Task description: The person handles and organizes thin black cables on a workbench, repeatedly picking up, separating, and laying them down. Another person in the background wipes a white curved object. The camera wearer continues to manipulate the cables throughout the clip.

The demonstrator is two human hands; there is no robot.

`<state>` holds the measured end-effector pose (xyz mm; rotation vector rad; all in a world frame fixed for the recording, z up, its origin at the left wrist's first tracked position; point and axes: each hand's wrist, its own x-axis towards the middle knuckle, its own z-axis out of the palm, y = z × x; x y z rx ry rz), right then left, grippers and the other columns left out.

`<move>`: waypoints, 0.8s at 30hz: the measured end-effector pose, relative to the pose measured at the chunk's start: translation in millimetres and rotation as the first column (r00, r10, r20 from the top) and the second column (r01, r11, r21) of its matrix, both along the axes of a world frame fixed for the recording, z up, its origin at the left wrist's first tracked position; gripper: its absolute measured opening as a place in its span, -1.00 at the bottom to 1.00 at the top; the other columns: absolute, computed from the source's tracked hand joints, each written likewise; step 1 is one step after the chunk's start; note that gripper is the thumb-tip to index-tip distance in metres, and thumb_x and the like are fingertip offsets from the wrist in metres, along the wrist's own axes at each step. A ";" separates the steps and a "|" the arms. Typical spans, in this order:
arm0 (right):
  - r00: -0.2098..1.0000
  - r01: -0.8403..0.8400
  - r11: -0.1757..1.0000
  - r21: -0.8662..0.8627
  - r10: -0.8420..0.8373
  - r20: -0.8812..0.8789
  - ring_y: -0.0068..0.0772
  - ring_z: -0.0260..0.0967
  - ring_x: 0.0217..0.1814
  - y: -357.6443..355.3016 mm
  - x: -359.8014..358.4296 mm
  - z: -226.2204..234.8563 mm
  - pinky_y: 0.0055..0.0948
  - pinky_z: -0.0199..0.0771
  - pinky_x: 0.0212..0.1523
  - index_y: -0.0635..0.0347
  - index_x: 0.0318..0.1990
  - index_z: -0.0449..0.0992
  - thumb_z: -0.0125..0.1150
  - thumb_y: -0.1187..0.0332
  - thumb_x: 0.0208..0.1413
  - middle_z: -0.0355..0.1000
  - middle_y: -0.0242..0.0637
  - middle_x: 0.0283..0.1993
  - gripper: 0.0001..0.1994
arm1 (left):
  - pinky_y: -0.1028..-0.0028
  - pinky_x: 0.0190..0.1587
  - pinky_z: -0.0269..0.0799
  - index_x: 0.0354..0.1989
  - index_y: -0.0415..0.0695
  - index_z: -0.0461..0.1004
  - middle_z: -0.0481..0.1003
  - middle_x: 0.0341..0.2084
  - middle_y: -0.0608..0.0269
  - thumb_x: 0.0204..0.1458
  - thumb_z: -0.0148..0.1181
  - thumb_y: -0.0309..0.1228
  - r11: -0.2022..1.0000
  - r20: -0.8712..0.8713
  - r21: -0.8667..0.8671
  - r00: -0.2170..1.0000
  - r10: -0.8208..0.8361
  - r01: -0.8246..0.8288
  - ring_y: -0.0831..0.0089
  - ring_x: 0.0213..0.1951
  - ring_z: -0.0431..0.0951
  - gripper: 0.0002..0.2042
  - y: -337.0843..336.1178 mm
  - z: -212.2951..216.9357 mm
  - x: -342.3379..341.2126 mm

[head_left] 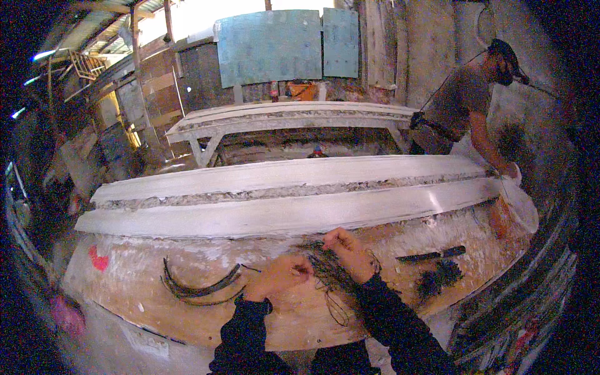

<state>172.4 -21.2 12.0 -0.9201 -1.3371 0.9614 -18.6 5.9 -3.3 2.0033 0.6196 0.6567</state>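
Observation:
A loose bundle of thin dark strands (334, 275) lies on the wooden tabletop (144, 312) in front of me, some looping toward the near edge. My right hand (351, 253) is closed at the upper part of the bundle, fingers pinched on strands. My left hand (281, 276) is closed just left of it, its fingers curled; what they grip is too small to make out. Left of that hand rests a curved bunch of dark strands (194, 290). A dark knife (431, 254) lies to the right, above a tangled black clump (439, 279).
Two long whitish boards (281, 209) run across the table beyond my hands, a rough gap between them. At the right end a person (450, 103) leans over the table, one arm reaching down to it. Behind stands another long bench (294, 119). A red patch (98, 258) marks the left side.

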 end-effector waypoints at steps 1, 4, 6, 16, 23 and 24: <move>0.998 -0.046 0.998 -0.030 0.047 0.036 -0.66 0.21 -0.33 0.2 -3.8 -3.5 -0.61 0.21 -0.20 0.18 -0.43 0.39 -0.02 0.26 0.08 0.32 -0.47 -0.45 -0.81 | 0.49 -0.38 0.35 -0.41 -0.16 0.46 0.47 -0.47 0.23 -0.15 0.10 -0.49 0.991 0.008 0.043 0.992 0.124 -0.124 0.44 -0.43 0.44 -0.90 -1.8 5.8 -0.1; 0.977 -0.151 0.980 -0.133 0.168 0.128 -0.64 0.24 -0.35 0.6 -10.9 -11.0 -0.60 0.25 -0.23 0.20 -0.37 0.40 -0.06 0.17 0.11 0.34 -0.44 -0.45 -0.73 | 0.49 -0.38 0.36 -0.39 -0.16 0.46 0.46 -0.46 0.21 -0.14 0.10 -0.48 0.905 0.055 0.152 0.918 0.393 -0.396 0.42 -0.42 0.45 -0.88 -6.4 20.5 -2.3; 0.961 -0.180 0.959 -0.217 0.219 0.170 -0.63 0.24 -0.40 -2.4 -11.5 -11.7 -0.61 0.28 -0.30 0.21 -0.35 0.41 -0.07 0.13 0.11 0.34 -0.44 -0.49 -0.69 | 0.47 -0.38 0.36 -0.39 -0.17 0.45 0.46 -0.45 0.19 -0.14 0.10 -0.49 0.865 0.084 0.199 0.887 0.454 -0.461 0.40 -0.42 0.46 -0.88 -7.1 24.5 -5.9; 0.966 -0.178 0.907 -0.382 0.234 0.106 -0.74 0.08 -0.68 -12.8 -4.8 9.2 -0.72 0.06 -0.68 0.13 -0.44 0.39 -0.03 0.16 0.08 0.26 -0.52 -0.62 -0.76 | 0.49 -0.35 0.36 -0.37 -0.17 0.48 0.46 -0.44 0.16 -0.12 0.10 -0.52 0.715 0.319 0.360 0.799 0.510 -0.600 0.34 -0.38 0.47 -0.88 4.8 21.3 -15.6; 0.958 -0.198 0.963 -0.183 0.151 -0.244 -0.70 0.10 -0.66 2.4 7.2 -4.3 -0.70 0.15 -0.62 0.07 -0.51 0.33 -0.01 0.16 0.07 0.26 -0.50 -0.60 -0.77 | 0.50 -0.31 0.35 -0.38 -0.19 0.50 0.47 -0.44 0.14 -0.11 0.11 -0.48 0.743 0.326 0.229 0.769 0.550 -0.629 0.35 -0.36 0.46 -0.88 6.9 23.3 -18.8; 0.940 -0.213 0.967 -0.137 0.164 -0.298 -0.68 0.11 -0.66 3.2 9.9 -4.4 -0.69 0.19 -0.59 0.07 -0.53 0.31 -0.01 0.16 0.07 0.26 -0.49 -0.61 -0.76 | 0.50 -0.31 0.34 -0.38 -0.19 0.50 0.47 -0.45 0.14 -0.11 0.12 -0.48 0.738 0.364 0.232 0.761 0.538 -0.633 0.35 -0.37 0.46 -0.88 9.2 21.1 -18.5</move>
